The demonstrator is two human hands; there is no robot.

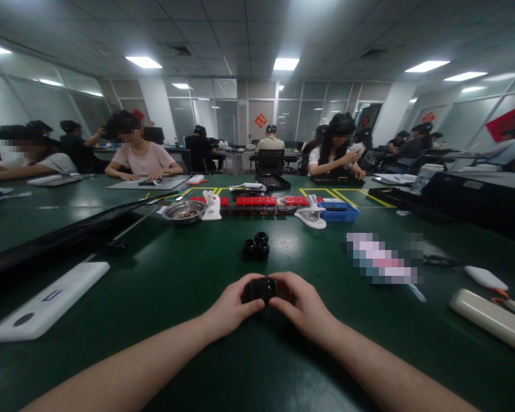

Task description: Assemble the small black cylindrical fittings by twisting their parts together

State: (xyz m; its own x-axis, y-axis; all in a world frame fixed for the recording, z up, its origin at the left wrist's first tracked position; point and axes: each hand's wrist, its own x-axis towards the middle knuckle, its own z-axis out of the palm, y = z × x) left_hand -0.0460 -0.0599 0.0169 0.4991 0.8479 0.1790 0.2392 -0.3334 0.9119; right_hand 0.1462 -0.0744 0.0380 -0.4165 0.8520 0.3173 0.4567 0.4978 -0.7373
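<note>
Holding a glossy, round black part (260,290) between both sets of fingers: pinching it from the left with the left fingers (240,285), thumb to the front, and from the right with the right fingers (288,279), curved, forefinger and thumb parted at its side. Covering much of its outline in doing so; cannot tell whether resting it on the green table (175,257) or lifting it slightly. Facing, just beyond the fingers, three black rings (262,250), clustered together. Seeing, farther ahead of the fingers, a row of red blocks (256,201) between a white stand (212,207) and a second white stand (313,216), plus a metal bowl (170,214) of small pieces to the left and a blue tray (347,216) to the right. Seeing also, well left of the fingers, a long white case (51,300); well right of the fingers, a pixelated packet (381,257) and, beyond it, a cream-coloured box (493,317). Looking across, past everything near the fingers, to a person in a pink top (143,160), hands down on the table's far side.
</note>
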